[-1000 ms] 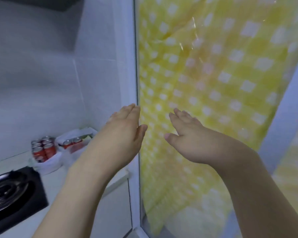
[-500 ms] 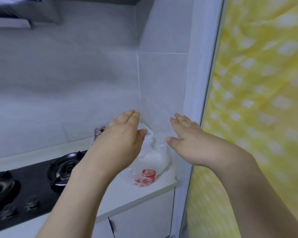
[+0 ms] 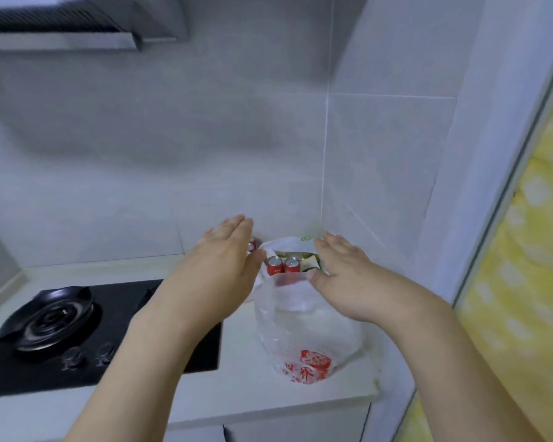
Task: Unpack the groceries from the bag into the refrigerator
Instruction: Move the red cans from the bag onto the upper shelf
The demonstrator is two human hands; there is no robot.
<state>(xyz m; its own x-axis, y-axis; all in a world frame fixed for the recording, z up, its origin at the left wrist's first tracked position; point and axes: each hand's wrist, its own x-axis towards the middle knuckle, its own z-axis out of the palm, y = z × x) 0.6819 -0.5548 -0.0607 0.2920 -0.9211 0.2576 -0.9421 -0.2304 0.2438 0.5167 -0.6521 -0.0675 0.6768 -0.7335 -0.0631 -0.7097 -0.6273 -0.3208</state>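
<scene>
Two bare hands reach forward over the white counter [image 3: 237, 390] toward a clear plastic bag [image 3: 300, 333] that stands in the corner where the tiled walls meet. The left hand [image 3: 224, 266] is flat, its fingers straight and held together, its thumb close to the bag's left rim; whether it touches the plastic cannot be told. The right hand [image 3: 348, 275] is likewise spread flat with fingers straight and slightly apart, its thumb tip at the bag's front rim. Neither hand grasps anything.

The bag's mouth gapes between the hands, and inside it two red cans [image 3: 283, 265] stand upright side by side, silver tops showing; their white lettering is too small to read. Something green lies behind them. The bag's front carries a red printed emblem [image 3: 310, 366] with red Chinese characters beneath, blurred and only partly legible.

Left of the bag a black gas hob [image 3: 109, 330] is set into the counter, with a range hood [image 3: 77, 23] above. A yellow checked sheet [image 3: 524, 282] hangs at right.
</scene>
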